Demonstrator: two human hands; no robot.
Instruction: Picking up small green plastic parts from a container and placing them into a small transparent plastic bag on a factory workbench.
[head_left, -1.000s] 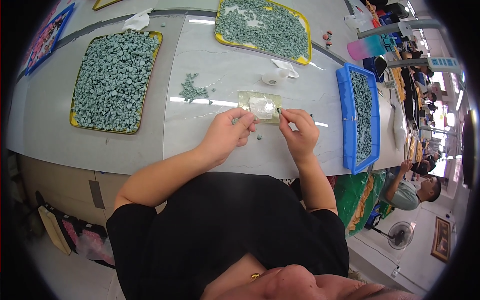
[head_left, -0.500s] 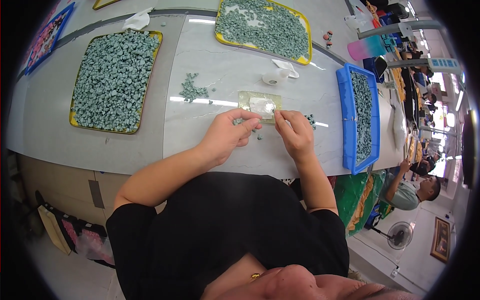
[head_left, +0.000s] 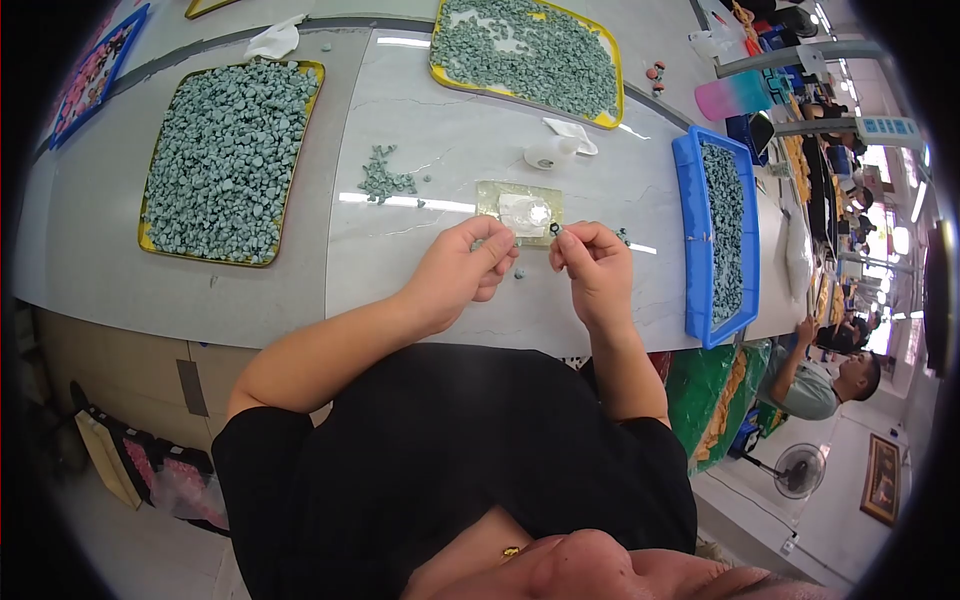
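My right hand (head_left: 597, 268) pinches a small dark green piece (head_left: 555, 229) between thumb and fingertips. Its exact kind is too small to tell. Beside it, my left hand (head_left: 458, 268) is closed, thumb against fingers; what sits in that pinch, if anything, I cannot make out. Just beyond both hands lies a yellowish mat (head_left: 487, 200) bearing a white, shiny patch (head_left: 520, 213). A loose green piece (head_left: 519, 273) rests on the table between my hands, and several more (head_left: 624, 236) lie by my right hand, partly hidden.
A small white bottle (head_left: 550, 153) and a white tissue (head_left: 572, 135) are behind the mat. Loose green pieces (head_left: 385, 180) lie left of it. Yellow-rimmed trays (head_left: 290, 165) of green pieces stand left and at the back; a blue bin (head_left: 694, 240) is at right. A co-worker (head_left: 815, 385) is farther right.
My right hand has turned and drawn slightly back, so the dark green piece shows at its fingertips. The left hand has barely moved.
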